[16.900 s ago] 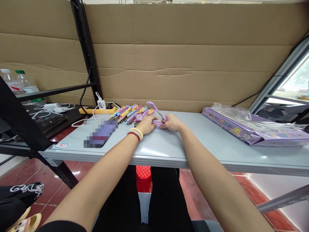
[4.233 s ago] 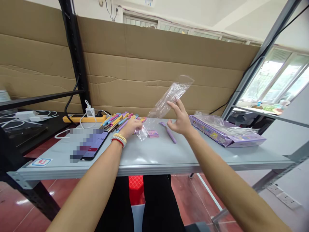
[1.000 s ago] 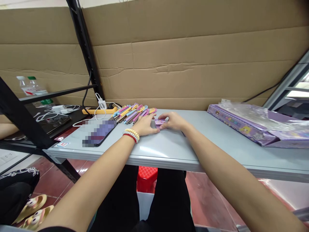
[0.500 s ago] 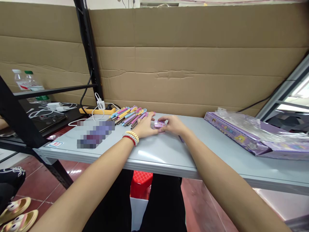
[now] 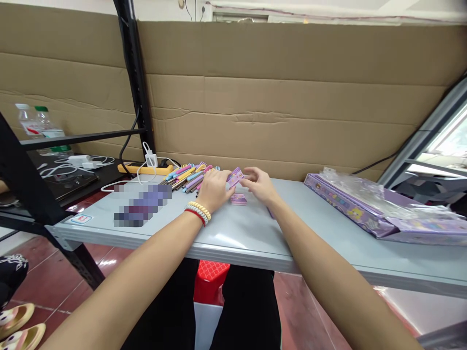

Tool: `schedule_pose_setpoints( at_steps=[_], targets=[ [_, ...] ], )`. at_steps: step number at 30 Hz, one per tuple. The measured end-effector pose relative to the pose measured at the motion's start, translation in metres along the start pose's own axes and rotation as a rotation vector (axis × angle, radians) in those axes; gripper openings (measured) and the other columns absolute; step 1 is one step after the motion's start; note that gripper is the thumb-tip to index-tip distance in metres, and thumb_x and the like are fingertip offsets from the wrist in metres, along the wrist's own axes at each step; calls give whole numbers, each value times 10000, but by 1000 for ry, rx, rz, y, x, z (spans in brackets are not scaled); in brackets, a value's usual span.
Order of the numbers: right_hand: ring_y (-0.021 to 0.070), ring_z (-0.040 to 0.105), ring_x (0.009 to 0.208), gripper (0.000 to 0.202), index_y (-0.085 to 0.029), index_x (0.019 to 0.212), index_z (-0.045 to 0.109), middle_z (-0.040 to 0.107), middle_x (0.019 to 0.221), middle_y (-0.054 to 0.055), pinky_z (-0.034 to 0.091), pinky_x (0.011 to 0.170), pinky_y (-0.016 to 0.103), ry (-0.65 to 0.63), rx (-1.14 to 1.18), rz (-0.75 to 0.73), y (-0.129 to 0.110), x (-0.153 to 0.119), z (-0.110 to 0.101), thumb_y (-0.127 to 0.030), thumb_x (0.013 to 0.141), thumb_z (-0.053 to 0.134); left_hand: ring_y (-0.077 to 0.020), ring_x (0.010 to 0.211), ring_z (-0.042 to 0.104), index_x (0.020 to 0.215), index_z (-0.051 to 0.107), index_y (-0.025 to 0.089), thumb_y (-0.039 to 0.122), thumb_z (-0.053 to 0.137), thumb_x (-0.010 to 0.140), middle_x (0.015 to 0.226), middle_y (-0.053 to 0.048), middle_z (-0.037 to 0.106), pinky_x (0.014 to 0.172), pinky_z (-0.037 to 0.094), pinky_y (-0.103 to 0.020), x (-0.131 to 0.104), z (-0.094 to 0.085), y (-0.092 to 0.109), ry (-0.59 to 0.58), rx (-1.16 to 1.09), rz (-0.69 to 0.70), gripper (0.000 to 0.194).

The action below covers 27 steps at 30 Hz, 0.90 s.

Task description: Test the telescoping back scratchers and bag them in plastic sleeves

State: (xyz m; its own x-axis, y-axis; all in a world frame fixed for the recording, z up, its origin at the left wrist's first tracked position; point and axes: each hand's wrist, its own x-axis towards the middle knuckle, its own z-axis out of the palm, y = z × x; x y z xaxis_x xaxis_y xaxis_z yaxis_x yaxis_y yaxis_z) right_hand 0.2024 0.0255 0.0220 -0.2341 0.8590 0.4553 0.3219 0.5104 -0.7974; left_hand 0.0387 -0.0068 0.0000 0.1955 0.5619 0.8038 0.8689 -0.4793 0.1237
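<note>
While your left hand (image 5: pixel 214 189) pinches a small purple card (image 5: pixel 235 177) between thumb and fingers, your right hand (image 5: pixel 260 187) comes up against the card's far right edge. Its fingers are bent, with a narrow gap to the thumb; whether they grip that edge or stop just short of it, this view does not tell. The card is tilted, its right end higher, and appears lifted off the grey table (image 5: pixel 248 238). On the tabletop just below it, nearer to you, lies a small stack of similar cards (image 5: pixel 239 199). To the left, partly behind your left hand, is a heap of colourful pens (image 5: pixel 189 176). Well to the right sits a purple box (image 5: pixel 353 209) with clear plastic in it.

For good handling, a light pinch at the edges should serve best, since a thin card would probably bend under a hard squeeze. Steady your left thumb and let the right fingertips do the finer work. Mind your right wrist, too: a purple piece (image 5: pixel 270 213) lies mostly hidden beneath it and could easily be nudged.
</note>
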Motion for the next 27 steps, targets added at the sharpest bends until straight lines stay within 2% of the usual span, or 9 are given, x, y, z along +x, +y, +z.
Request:
schedule_pose_setpoints(
  at_steps=[2, 5, 10, 13, 17, 19, 22, 24, 27],
  targets=[
    [176, 612, 660, 355, -172, 863, 586, 652, 815, 82, 463, 522, 283, -116, 192, 150, -6, -2, 4, -500, 729, 616, -270, 927, 574, 995, 597, 150, 304, 515, 858, 914, -123, 662, 859, 393, -415, 0, 1, 4, -11, 56, 77, 222],
    [124, 542, 565, 415, -189, 723, 512, 581, 695, 29, 441, 489, 251, -130, 398, 188, -12, -5, 12, -588, 699, 624, -264, 874, 565, 941, 593, 146, 353, 416, 917, 856, -133, 648, 798, 400, -400, 0, 4, 9, -19, 85, 165, 274],
    [143, 508, 571, 333, -228, 764, 419, 466, 594, -31, 436, 498, 262, -142, 603, 253, -17, -4, 17, -447, 663, 649, -242, 851, 562, 957, 577, 149, 352, 342, 949, 840, -117, 632, 784, 408, -382, 1, 7, 8, -40, 60, 254, 311],
    [151, 518, 590, 330, -241, 845, 360, 465, 635, -40, 456, 532, 291, -125, 619, 268, -12, -1, 10, -343, 651, 607, -240, 900, 569, 1071, 542, 150, 357, 424, 920, 928, -115, 636, 817, 418, -386, 1, 7, 6, -27, -5, 266, 282],
    [121, 483, 571, 533, -254, 1060, 294, 493, 732, -60, 443, 562, 285, -62, 233, 155, 8, 5, -11, -269, 631, 610, -244, 1005, 562, 1247, 420, 141, 328, 615, 781, 1069, -117, 601, 887, 421, -384, -1, 5, 1, 18, -120, 117, 539],
    [118, 471, 582, 532, -231, 1059, 325, 489, 740, -54, 420, 569, 278, -50, -37, 80, 19, 7, -20, -273, 621, 623, -256, 1025, 562, 1264, 405, 150, 331, 653, 731, 1088, -111, 595, 907, 413, -397, -2, 2, -1, -73, -141, 52, 615],
    [142, 490, 663, 349, -208, 900, 440, 518, 762, -16, 418, 628, 295, -43, -343, 0, 28, 10, -25, -247, 597, 609, -283, 1066, 560, 1299, 386, 165, 400, 672, 699, 1154, -121, 583, 936, 395, -424, -3, -1, 0, -273, -161, 5, 705],
    [158, 505, 707, 253, -205, 806, 473, 546, 781, 4, 424, 665, 307, -34, -441, -41, 29, 10, -24, -215, 582, 590, -297, 1088, 557, 1348, 334, 163, 415, 669, 693, 1196, -142, 570, 932, 400, -430, -3, -3, 1, -356, -177, -31, 778],
    [167, 534, 732, 317, -198, 880, 513, 593, 831, 15, 442, 684, 311, -57, -425, -63, 27, 9, -19, -192, 574, 597, -318, 1051, 580, 1397, 264, 135, 387, 666, 688, 1158, -170, 595, 876, 435, -425, -5, -3, 0, -417, -195, -99, 854]
  ],
)
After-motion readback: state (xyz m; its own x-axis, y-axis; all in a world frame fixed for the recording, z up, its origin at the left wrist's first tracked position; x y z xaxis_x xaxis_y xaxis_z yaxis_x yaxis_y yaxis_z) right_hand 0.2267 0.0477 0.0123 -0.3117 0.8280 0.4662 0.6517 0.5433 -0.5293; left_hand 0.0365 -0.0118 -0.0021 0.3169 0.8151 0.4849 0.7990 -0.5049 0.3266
